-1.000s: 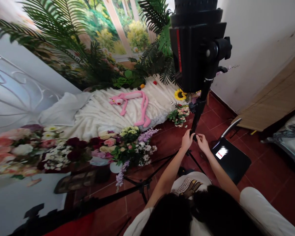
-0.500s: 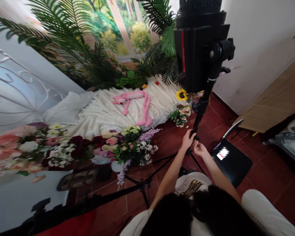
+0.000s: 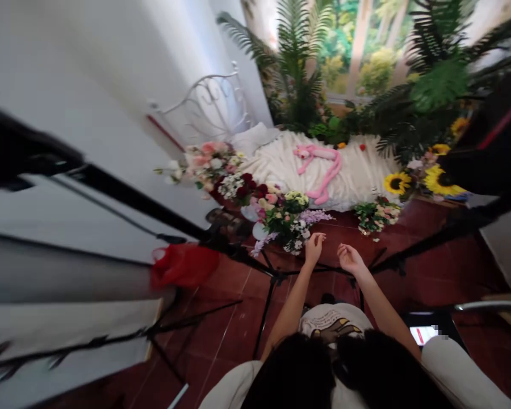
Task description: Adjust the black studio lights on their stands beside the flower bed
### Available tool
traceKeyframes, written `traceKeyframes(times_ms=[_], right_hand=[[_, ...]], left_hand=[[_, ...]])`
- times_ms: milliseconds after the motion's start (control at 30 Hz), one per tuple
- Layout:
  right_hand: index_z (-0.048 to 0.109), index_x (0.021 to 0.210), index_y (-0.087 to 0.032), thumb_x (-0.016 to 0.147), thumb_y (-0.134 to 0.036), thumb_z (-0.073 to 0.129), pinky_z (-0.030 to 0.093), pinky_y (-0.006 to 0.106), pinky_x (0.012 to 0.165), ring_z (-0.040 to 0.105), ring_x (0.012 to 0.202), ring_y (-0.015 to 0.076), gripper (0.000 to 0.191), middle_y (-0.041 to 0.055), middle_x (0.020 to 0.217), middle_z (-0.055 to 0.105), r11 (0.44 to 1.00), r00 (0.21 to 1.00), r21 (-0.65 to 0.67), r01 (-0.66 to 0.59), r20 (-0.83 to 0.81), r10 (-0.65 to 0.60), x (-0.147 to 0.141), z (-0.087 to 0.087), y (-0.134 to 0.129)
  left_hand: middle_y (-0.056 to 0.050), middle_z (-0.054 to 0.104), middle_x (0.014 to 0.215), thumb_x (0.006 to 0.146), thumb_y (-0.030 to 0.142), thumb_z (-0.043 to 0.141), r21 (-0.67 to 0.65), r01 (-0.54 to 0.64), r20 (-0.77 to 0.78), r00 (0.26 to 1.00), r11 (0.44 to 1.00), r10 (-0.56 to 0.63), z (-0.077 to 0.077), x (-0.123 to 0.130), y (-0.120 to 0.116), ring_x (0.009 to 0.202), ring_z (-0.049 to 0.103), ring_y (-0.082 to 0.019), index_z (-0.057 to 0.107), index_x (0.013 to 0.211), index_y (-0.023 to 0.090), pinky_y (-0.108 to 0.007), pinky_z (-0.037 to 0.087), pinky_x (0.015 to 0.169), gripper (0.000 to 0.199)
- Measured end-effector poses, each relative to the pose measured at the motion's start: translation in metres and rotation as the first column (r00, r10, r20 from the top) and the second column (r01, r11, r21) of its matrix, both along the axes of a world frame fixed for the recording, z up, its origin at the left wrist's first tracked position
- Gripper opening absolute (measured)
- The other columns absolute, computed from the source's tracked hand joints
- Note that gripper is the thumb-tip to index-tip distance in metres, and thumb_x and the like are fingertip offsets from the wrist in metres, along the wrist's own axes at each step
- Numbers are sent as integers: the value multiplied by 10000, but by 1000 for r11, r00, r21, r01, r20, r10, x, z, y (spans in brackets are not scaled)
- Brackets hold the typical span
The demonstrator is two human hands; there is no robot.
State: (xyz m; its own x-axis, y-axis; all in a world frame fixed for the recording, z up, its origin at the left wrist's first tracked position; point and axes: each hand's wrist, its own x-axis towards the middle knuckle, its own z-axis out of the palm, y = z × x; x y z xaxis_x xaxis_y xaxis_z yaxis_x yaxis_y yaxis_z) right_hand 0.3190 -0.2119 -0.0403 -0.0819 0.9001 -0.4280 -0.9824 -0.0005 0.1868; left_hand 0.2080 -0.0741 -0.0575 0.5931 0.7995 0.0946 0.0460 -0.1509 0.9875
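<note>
My left hand (image 3: 314, 248) is raised in front of me, its fingers loosely stretched out and nothing visible in it. My right hand (image 3: 351, 259) hangs a short gap to its right, fingers slightly bent and also bare. Neither touches anything I can make out. To the right slants a black light stand (image 3: 436, 244), apart from my hands, with a blurred black studio light (image 3: 489, 142) at the right edge. Another black stand (image 3: 140, 199) crosses the left side. Beyond my left hand are bunches of artificial flowers (image 3: 276, 218).
A long pink plush toy (image 3: 333, 170) lies on a white draped bed (image 3: 272, 159) with a metal headboard (image 3: 213, 94). Sunflowers (image 3: 397, 183) and palm leaves (image 3: 300, 62) surround it. A red bag (image 3: 183, 266) is at left; a black chair (image 3: 447, 322) is at right.
My hands have come off the light stand's pole and moved apart from it. The view has swung right to left, so the stand and light now sit at the right edge.
</note>
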Motion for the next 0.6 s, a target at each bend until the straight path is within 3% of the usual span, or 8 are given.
traceKeyframes(times_ms=[100,267,467,600], right_hand=[[515,825,-153,805,-73,510,539,100,552,624,578,37,82,-27,665,618,975,980,95,-199,23,198,-21,-2,43],[501,839,-150,806,-77,512,527,71,568,625,613,25,80,-21,700,615,920,926,108,-377,37,375,-61,-2,98],[506,820,-147,825,-88,478,529,82,528,625,594,42,66,-12,665,597,849,850,50,-526,15,526,-93,-2,135],[510,805,-152,831,-94,470,522,84,498,611,554,39,75,-20,635,589,797,796,29,-604,85,600,-111,-1,148]], left_hand=[[-45,674,840,876,390,440,7,-156,-16,988,988,156,2,-35,22,780,630,-132,611,938,179,-264,492,754,279],[-39,675,814,876,391,438,11,-358,-40,933,934,358,4,-89,39,755,631,-128,619,935,173,-249,490,736,289],[-36,681,813,879,400,429,15,-527,-42,849,850,527,1,-129,48,764,641,-126,620,937,175,-252,493,746,301],[-35,679,833,889,406,414,17,-590,-40,806,807,590,4,-147,48,773,641,-126,614,941,180,-257,493,755,306]])
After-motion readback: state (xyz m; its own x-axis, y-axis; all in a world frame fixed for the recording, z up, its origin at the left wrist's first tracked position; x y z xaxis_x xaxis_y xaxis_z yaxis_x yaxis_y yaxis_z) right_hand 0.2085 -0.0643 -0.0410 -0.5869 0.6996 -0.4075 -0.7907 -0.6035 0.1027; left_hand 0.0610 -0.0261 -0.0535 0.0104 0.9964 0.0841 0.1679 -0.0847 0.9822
